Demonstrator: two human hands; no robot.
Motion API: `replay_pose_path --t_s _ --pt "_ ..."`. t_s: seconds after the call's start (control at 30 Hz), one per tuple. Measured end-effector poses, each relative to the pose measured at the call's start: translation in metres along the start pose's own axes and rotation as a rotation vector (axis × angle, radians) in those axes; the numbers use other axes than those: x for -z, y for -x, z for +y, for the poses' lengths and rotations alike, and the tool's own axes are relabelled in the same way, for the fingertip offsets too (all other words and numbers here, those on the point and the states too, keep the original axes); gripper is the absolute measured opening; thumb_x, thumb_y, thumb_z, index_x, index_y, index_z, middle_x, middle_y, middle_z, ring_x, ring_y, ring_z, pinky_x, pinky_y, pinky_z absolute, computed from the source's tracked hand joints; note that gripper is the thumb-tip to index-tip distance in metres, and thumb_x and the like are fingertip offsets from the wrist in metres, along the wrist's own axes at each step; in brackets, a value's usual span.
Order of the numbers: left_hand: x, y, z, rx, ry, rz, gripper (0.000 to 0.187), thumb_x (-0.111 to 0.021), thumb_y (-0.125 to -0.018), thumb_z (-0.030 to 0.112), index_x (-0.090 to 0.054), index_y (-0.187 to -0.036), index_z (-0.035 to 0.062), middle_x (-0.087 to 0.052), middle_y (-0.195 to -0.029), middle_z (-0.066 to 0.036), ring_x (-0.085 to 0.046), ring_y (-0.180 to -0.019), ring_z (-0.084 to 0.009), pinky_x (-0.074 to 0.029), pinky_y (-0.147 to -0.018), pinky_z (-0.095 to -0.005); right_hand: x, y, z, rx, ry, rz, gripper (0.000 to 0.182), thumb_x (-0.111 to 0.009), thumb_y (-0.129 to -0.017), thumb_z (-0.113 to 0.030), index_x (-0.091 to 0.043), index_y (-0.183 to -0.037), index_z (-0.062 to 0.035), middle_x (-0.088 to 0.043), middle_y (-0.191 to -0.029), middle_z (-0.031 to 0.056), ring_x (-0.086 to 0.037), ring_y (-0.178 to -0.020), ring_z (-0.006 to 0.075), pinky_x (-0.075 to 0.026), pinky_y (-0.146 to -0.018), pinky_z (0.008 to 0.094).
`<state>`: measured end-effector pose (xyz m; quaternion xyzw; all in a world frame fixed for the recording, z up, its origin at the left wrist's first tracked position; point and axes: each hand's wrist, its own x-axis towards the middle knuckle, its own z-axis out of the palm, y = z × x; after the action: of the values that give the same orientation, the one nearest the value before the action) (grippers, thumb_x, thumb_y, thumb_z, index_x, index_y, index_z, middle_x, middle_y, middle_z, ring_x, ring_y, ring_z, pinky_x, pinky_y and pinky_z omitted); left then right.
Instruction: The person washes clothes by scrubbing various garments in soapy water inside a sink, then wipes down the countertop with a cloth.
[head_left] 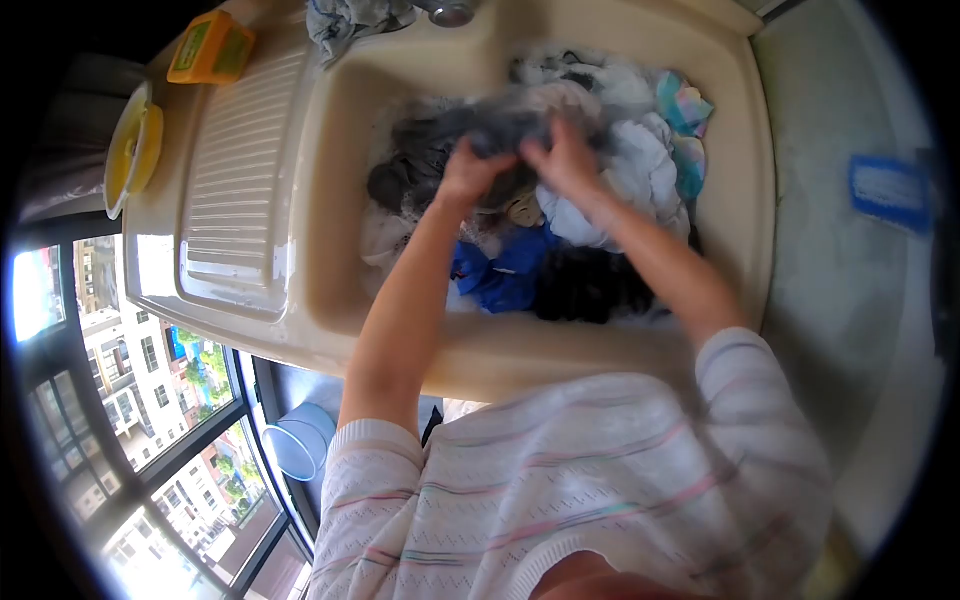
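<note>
Both hands are over the beige sink basin point(335, 200), which holds wet clothes in suds. My left hand point(475, 172) grips the left part of a dark grey cloth point(500, 125), its fingers curled into the fabric. Close beside it, my right hand point(566, 155) is closed on the same cloth, a little blurred. White cloth point(640, 180) lies to the right of my hands, with a pastel patterned piece point(685, 105) beyond it. Nearer to me are a blue garment point(505, 275) and a black one point(590, 285).
A ribbed washboard point(235, 180) adjoins the basin on the left. An orange box point(212, 48) and a yellow basin point(135, 150) stand at the far left. The faucet point(450, 12) is at the top, a blue brush point(888, 193) at the right, a light blue bucket point(300, 442) below left.
</note>
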<state>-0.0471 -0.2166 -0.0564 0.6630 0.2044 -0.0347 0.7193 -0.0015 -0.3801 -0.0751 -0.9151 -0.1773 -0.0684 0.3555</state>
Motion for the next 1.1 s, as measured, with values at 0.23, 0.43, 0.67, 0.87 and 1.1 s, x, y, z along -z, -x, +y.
replay_pose_path --t_s 0.23,0.43,0.67,0.87,1.1 --pt "0.008 -0.001 0.002 0.443 0.750 -0.217 0.034 -0.052 -0.082 0.033 -0.056 -0.096 0.0026 -0.060 -0.089 -0.010 -0.058 -0.081 -0.0212 -0.048 -0.076 -0.0346 -0.012 -0.029 0.018 -0.159 0.067 -0.207 0.030 -0.059 -0.072 -0.032 -0.058 -0.085 -0.0048 -0.060 -0.083 0.0194 -0.057 -0.077 0.0356 -0.045 -0.065 0.0417" --pt "0.003 0.001 -0.039 0.155 0.350 0.156 0.024 -0.048 -0.080 0.023 -0.059 -0.083 0.0016 -0.060 -0.082 -0.009 -0.057 -0.075 -0.0194 -0.047 -0.066 -0.0329 -0.007 0.011 -0.086 0.183 -0.338 -0.128 0.032 -0.059 -0.074 -0.036 -0.060 -0.084 -0.0053 -0.060 -0.075 0.0165 -0.057 -0.069 0.0318 -0.044 -0.063 0.0396" --pt "-0.007 0.024 0.038 0.152 0.145 0.262 0.044 -0.062 -0.067 0.026 -0.055 -0.095 -0.0070 -0.059 -0.092 -0.018 -0.056 -0.086 -0.0257 -0.044 -0.074 -0.0328 -0.030 -0.061 0.090 0.045 0.043 -0.387 0.032 -0.046 -0.083 -0.026 -0.053 -0.108 -0.0060 -0.055 -0.106 0.0150 -0.051 -0.097 0.0298 -0.039 -0.080 0.0362" --pt "-0.006 0.023 0.007 0.116 -0.638 -0.079 0.075 -0.067 -0.061 0.032 -0.038 -0.120 -0.0032 -0.056 -0.102 -0.020 -0.054 -0.099 -0.0267 -0.045 -0.080 -0.0327 -0.013 -0.009 0.031 0.291 0.361 -0.334 0.033 -0.046 -0.085 -0.025 -0.055 -0.100 0.0025 -0.057 -0.097 0.0211 -0.055 -0.089 0.0297 -0.041 -0.075 0.0365" --pt "0.001 -0.046 -0.034 -0.153 -0.405 -0.008 0.053 -0.068 -0.060 0.034 -0.056 -0.099 0.0009 -0.060 -0.096 -0.013 -0.057 -0.091 -0.0253 -0.046 -0.075 -0.0333 0.013 0.000 -0.085 0.220 -0.189 -0.315 0.028 -0.056 -0.081 -0.025 -0.058 -0.087 0.0017 -0.061 -0.081 0.0180 -0.060 -0.076 0.0257 -0.044 -0.064 0.0344"
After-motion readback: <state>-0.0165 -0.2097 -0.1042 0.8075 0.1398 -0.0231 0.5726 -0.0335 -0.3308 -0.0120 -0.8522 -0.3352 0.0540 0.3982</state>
